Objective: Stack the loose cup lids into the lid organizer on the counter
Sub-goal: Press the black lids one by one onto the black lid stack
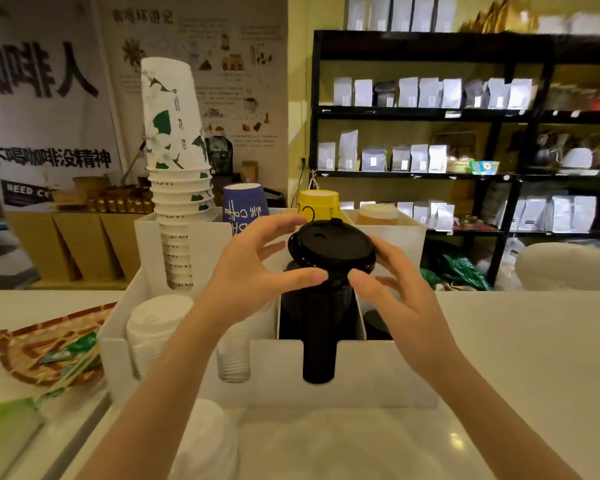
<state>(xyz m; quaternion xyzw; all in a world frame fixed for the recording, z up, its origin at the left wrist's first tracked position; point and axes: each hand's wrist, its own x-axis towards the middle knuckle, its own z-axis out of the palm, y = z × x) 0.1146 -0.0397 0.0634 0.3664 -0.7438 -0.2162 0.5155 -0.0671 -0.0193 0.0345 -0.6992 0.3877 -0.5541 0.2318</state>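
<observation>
Both hands at black lid [331,244], held over black lid stack [317,306] in white organizer [361,372] on counter [516,341]. Left hand [257,268] and right hand [392,282] flank it, fingers curled (contact unclear). White lids [153,323] in left slot; cup stack [177,161] far left.

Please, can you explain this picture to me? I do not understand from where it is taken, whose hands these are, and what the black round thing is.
The single picture comes from a camera worn on a person's head, looking forward and down. No machine is here, only two bare hands. The left hand and right hand together hold a black lid by its edges, above a stack of black lids in a white lid organizer on the counter. Its other slots hold white lids and clear lids. Behind stand stacked paper cups. A woven tray lies at the left.
</observation>
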